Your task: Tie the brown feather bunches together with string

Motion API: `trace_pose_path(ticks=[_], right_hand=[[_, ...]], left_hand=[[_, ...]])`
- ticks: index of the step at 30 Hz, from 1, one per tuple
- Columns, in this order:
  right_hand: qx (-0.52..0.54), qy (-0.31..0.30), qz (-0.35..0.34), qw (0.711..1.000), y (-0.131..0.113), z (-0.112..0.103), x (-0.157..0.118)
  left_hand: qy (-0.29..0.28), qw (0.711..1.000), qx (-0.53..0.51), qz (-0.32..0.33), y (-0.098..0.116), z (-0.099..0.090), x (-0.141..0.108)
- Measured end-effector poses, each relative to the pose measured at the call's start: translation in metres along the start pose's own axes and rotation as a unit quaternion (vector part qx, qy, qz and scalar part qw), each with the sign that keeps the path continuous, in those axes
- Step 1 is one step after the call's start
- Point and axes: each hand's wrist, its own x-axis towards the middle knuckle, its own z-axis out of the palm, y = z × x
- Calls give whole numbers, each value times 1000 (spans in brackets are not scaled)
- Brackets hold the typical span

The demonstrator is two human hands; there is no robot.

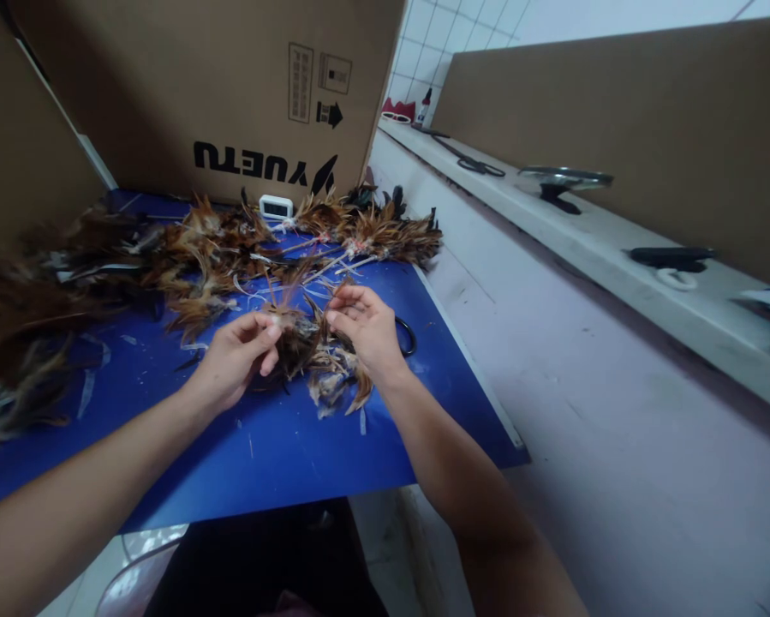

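Observation:
Near the middle of the blue tabletop (282, 454), my left hand (240, 356) is closed in a pinch on a small bunch of brown feathers (295, 343). My right hand (362, 326) has thumb and forefinger pressed together on a thin dark feather (325, 321), just right of that bunch. Below my right hand lies a loose tuft of pale and brown feathers (333, 386). A black ring-shaped handle (408, 336) shows beside my right wrist; the rest of it is hidden. Bundles of feathers tied to thin sticks (397, 236) lie farther back.
Brown feather heaps (31, 308) cover the table's left side. A small white digital display (276, 207) stands at the back, before a large cardboard box (230, 86). Along the right, a wall ledge (603, 223) holds scissors (480, 166) and a round stand (564, 178).

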Motion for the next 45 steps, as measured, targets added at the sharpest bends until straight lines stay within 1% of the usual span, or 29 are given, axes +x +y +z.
trace_pose_path(ticks=[3,7,10,14,18,22,26,28,30,32,34,41,45], right_hand=[[32,-16,-4,999,-2,6,-5],[78,-30,-19,996,-2,10,-9],[94,-34,-33,994,-1,11,-11],[109,-33,-48,992,0,13,-13],[123,-25,-61,990,-1,14,-14],[120,-23,-69,990,0,14,-13],[100,-28,-59,993,0,12,-14],[100,-36,-35,994,-1,11,-14],[104,-64,4,992,-3,11,-15],[92,-96,45,990,-4,11,-16],[65,-106,67,990,-4,13,-16],[3,-108,41,993,1,15,-16],[-4,-123,46,991,-1,12,-17]], left_hand=[[-50,993,-59,-91,-2,6,-6],[-82,976,-119,-164,-4,11,-11],[-100,963,-156,-194,-4,13,-13],[-124,951,-180,-218,-5,13,-13],[-115,946,-190,-236,-6,15,-14],[-106,949,-190,-228,-7,16,-14],[-110,960,-177,-184,-9,12,-11],[-111,968,-163,-154,-10,9,-9],[-105,975,-147,-129,-10,6,-8],[-98,980,-128,-112,-11,3,-6],[-94,985,-106,-101,-11,2,-5],[-96,991,-52,-79,-10,3,-4],[-91,989,-62,-94,-9,2,-5]])
